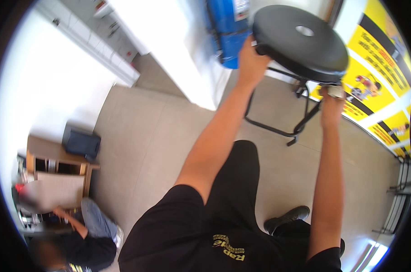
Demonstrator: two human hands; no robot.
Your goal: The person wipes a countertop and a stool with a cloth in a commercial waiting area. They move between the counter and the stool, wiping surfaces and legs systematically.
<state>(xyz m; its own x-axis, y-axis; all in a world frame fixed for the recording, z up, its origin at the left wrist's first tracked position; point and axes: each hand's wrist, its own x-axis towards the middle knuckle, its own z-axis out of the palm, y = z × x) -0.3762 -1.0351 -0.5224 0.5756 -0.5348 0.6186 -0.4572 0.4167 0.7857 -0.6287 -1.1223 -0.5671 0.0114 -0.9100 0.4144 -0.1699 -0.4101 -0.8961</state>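
Note:
A black stool with a thick round seat [300,43] and a tubular metal frame [271,128] is at the upper right, ahead of me. A small silvery oval marks the middle of the seat. My left hand [254,61] grips the seat's left edge, its fingers partly hidden beneath the rim. Closed under the near right edge is my right hand [333,100], by the top of the frame. A small pale beige piece [336,91] shows at its fingers; I cannot make out what it is. Both arms are stretched forward.
A blue cylinder [230,36] stands by the white wall [173,41], just left of the stool. Yellow posters [373,86] cover the right wall. At lower left, a person [90,245] sits near a wooden desk [56,152] holding a black box [81,141].

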